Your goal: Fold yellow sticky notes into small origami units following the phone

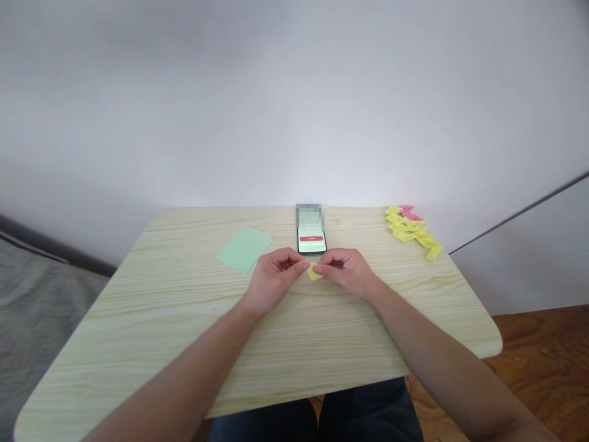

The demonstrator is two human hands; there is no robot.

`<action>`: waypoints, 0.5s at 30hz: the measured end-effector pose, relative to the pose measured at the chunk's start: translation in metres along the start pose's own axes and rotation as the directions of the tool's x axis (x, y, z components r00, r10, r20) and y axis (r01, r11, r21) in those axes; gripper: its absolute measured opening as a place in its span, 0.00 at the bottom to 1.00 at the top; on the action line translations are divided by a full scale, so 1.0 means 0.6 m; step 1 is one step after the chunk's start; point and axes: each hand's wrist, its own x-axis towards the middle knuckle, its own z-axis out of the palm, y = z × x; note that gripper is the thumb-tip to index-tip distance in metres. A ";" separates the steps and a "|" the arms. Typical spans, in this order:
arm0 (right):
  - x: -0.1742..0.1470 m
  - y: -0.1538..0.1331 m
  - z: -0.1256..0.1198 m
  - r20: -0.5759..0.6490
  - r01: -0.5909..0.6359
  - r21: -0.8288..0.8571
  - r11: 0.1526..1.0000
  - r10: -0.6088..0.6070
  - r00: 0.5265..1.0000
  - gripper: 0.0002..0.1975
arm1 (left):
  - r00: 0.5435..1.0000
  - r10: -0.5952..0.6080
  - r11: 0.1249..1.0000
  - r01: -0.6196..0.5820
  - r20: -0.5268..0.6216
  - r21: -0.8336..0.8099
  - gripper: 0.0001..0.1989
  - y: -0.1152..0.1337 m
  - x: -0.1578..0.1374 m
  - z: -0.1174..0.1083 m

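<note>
A small folded piece of yellow paper (313, 273) is pinched between my two hands, just in front of the phone. My left hand (275, 276) grips its left side with thumb and fingertips. On the opposite side, my right hand (348, 270) holds it the same way, the thumb lying over the paper. The fingers cover part of it, so its full folded shape is hidden. Green paper sheets (243, 248) lie to the left of my left hand. Off to the right sit several folded yellow paper pieces (407, 228) and pink folded paper (409, 212).
A phone (311, 236) with a lit screen lies at the middle of the back of the wooden table (161, 294). Behind the table rises a white wall (276, 123). Wood floor (547, 350) shows at right; a grey surface (32, 331) is at left.
</note>
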 end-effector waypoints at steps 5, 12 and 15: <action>0.002 -0.002 -0.001 -0.060 0.030 0.035 0.999 -0.028 0.998 0.15 | 0.998 0.040 0.999 -0.039 -0.045 0.023 0.12 -0.005 0.002 0.001; 0.007 -0.011 -0.004 -0.134 0.097 0.126 0.987 -0.080 0.988 0.13 | 0.996 0.092 0.969 -0.089 0.000 0.231 0.08 0.003 -0.002 0.003; 0.006 -0.014 -0.005 -0.127 0.096 0.122 0.988 -0.081 0.989 0.14 | 0.997 0.073 0.981 -0.074 0.009 0.179 0.09 -0.004 -0.001 0.003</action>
